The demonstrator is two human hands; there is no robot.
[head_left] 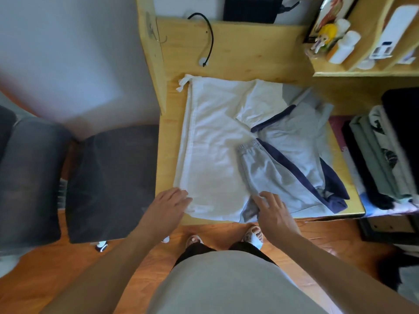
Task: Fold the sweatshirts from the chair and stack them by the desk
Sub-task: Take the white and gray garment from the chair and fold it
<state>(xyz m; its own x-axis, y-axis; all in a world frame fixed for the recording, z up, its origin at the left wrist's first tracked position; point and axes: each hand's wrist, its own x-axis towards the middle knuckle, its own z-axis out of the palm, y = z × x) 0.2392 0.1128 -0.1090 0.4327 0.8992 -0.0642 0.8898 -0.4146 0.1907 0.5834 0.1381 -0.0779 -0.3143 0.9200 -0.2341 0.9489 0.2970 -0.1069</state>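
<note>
I see the sweatshirt [217, 143] flat on the desk [238, 48], long axis running 12 to 6; my left hand [169, 203] rests open-fingered on its 7 o'clock corner; my right hand [275, 214], nearer the folded grey sleeve [265, 171], pinches that sleeve's near end at 5 o'clock.

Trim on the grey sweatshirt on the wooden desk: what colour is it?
Dark navy blue bands run along the grey sweatshirt, clearest in the head view.
</note>
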